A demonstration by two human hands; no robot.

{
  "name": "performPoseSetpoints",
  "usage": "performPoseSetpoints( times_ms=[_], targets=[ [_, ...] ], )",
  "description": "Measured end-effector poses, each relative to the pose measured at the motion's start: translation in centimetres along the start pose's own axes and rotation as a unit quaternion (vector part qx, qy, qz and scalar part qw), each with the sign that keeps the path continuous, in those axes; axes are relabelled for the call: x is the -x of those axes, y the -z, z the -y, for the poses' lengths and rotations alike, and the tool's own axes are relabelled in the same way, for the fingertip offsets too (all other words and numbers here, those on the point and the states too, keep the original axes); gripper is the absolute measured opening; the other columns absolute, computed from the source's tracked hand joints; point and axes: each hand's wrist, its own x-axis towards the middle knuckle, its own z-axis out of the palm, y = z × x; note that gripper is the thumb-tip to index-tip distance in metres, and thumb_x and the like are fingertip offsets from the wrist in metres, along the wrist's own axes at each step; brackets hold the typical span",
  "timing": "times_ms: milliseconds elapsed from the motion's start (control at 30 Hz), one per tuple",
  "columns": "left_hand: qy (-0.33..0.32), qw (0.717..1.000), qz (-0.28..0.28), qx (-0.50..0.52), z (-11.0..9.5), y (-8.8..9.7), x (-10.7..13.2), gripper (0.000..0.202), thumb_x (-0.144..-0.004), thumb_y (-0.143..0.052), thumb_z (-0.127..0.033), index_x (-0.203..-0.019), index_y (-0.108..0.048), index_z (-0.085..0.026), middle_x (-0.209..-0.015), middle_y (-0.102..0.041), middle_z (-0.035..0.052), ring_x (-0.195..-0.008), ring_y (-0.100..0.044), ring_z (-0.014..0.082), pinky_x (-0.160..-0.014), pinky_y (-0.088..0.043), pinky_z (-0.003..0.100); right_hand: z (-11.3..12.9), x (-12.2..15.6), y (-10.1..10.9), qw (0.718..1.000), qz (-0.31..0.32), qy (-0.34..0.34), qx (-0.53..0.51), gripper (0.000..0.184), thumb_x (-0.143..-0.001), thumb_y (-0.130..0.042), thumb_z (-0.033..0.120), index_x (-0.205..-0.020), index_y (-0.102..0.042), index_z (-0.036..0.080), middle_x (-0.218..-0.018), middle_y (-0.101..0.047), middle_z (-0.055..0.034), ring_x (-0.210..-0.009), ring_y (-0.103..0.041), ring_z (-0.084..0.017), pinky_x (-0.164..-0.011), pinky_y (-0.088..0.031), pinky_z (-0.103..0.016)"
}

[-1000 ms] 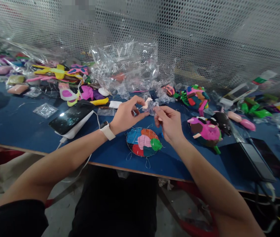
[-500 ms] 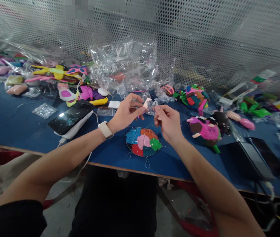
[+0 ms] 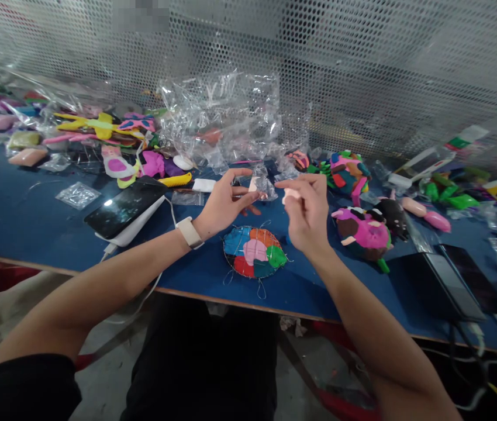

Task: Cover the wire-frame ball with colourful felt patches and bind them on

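Note:
Pinched in my left hand is a clear plastic bag with some pale pink clay at its mouth. My right hand is closed on a small lump of pale pink clay, a short way right of the bag. On the table below both hands lies an oval wire frame filled with patches of coloured clay in blue, orange, pink, green, red and teal. Thin wire loops stick out around its edge.
A phone lies on the left, beside a yellow cutter. Right of my hand sits a magenta clay figure. Farther right are a black box and cables. Plastic bags line the perforated metal wall.
My right hand has drawn away from the bag to the right, and a lump of pale pink clay now shows in its fingers. My left hand has stayed nearly in place.

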Motion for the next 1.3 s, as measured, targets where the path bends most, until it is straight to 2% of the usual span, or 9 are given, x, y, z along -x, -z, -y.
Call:
performPoseSetpoints(
  times_ms=[133, 300, 467, 633, 800, 900, 1033, 1167, 1300],
  targets=[
    [-0.018, 1.000, -0.008, -0.002, -0.1, 0.1, 0.0, 0.053, -0.109, -0.070, -0.030, -0.156, -0.048, -0.022, -0.105, -0.085, 0.0076, -0.098, -0.086, 0.0222, -0.082, -0.070, 0.033, 1.2, -0.5, -0.3, 0.995, -0.002, 0.093, 0.029, 0.031, -0.105, -0.069, 0.023, -0.135, -0.074, 0.031, -0.116, -0.075, -0.0073, -0.102, -0.075, -0.025, -0.085, -0.068, -0.045],
    [-0.010, 1.000, 0.013, 0.006, -0.6, 0.0, 0.0, 0.058, -0.107, -0.070, -0.023, -0.161, -0.048, -0.018, -0.096, -0.084, 0.0051, -0.095, -0.084, 0.0207, -0.083, -0.069, 0.032, 0.5, -0.4, -1.0, 0.991, -0.020, 0.125, 0.036, 0.018, -0.104, -0.075, 0.020, -0.116, -0.080, 0.032, -0.108, -0.080, -0.0033, -0.097, -0.078, -0.023, -0.084, -0.067, -0.043],
    [-0.040, 0.999, 0.016, -0.016, -0.2, 0.2, -0.2, 0.058, -0.109, -0.068, -0.026, -0.163, -0.048, -0.019, -0.107, -0.087, 0.0090, -0.101, -0.086, 0.0249, -0.086, -0.071, 0.038, 0.4, -0.4, -1.0, 0.997, -0.055, 0.050, -0.020, 0.008, -0.105, -0.075, 0.030, -0.111, -0.080, 0.029, -0.106, -0.080, -0.0043, -0.091, -0.078, -0.022, -0.078, -0.067, -0.042],
    [-0.108, 0.985, -0.003, -0.136, 0.2, 0.8, -0.1, 0.053, -0.110, -0.062, -0.024, -0.163, -0.051, -0.024, -0.129, -0.087, 0.0099, -0.118, -0.085, 0.0271, -0.107, -0.069, 0.047, -0.1, -0.7, -1.2, 0.979, -0.097, -0.093, -0.151, 0.030, -0.109, -0.068, 0.055, -0.124, -0.073, 0.031, -0.101, -0.076, -0.0036, -0.067, -0.071, -0.017, -0.057, -0.062, -0.035],
    [-0.150, 0.947, -0.006, -0.283, -0.4, 0.7, 0.3, 0.043, -0.111, -0.062, -0.025, -0.154, -0.064, -0.024, -0.128, -0.087, 0.0093, -0.116, -0.086, 0.0277, -0.102, -0.068, 0.045, 0.2, -0.7, -0.8, 0.984, -0.102, -0.082, -0.122, 0.034, -0.112, -0.061, 0.060, -0.131, -0.074, 0.034, -0.130, -0.081, -0.0094, -0.109, -0.084, -0.029, -0.096, -0.071, -0.051],
    [-0.170, 0.938, 0.012, -0.300, -0.7, 0.4, 0.5, 0.041, -0.111, -0.062, -0.022, -0.151, -0.067, -0.024, -0.129, -0.087, 0.0095, -0.117, -0.086, 0.0262, -0.104, -0.067, 0.045, 0.7, -0.5, -0.4, 0.996, -0.033, -0.045, -0.072, 0.037, -0.115, -0.055, 0.057, -0.134, -0.077, 0.034, -0.135, -0.083, -0.0091, -0.123, -0.081, -0.031, -0.106, -0.068, -0.055],
    [-0.173, 0.944, 0.009, -0.280, -0.6, 0.5, 0.6, 0.040, -0.109, -0.061, -0.018, -0.149, -0.067, -0.024, -0.129, -0.087, 0.0093, -0.121, -0.085, 0.0256, -0.104, -0.068, 0.044, 0.7, -0.5, -0.5, 0.998, 0.033, -0.029, -0.055, 0.034, -0.115, -0.056, 0.052, -0.131, -0.080, 0.034, -0.133, -0.085, -0.0074, -0.116, -0.082, -0.028, -0.104, -0.067, -0.050],
    [-0.145, 0.952, -0.018, -0.270, -0.6, 0.8, 0.4, 0.039, -0.109, -0.063, -0.021, -0.148, -0.068, -0.024, -0.131, -0.087, 0.0092, -0.123, -0.085, 0.0264, -0.100, -0.069, 0.041, -0.4, -0.5, -1.2, 0.989, -0.036, -0.061, -0.131, 0.030, -0.116, -0.058, 0.050, -0.132, -0.077, 0.033, -0.128, -0.084, -0.0073, -0.114, -0.082, -0.026, -0.101, -0.065, -0.047],
    [-0.135, 0.958, -0.024, -0.253, -0.8, 1.0, 0.3, 0.038, -0.109, -0.064, -0.022, -0.147, -0.069, -0.023, -0.136, -0.085, 0.0103, -0.125, -0.084, 0.0262, -0.101, -0.069, 0.039, -1.6, -0.8, -1.4, 0.978, -0.056, -0.112, -0.165, 0.039, -0.113, -0.056, 0.061, -0.119, -0.077, 0.029, -0.105, -0.078, -0.0055, -0.087, -0.074, -0.022, -0.077, -0.061, -0.039]
  ],
)
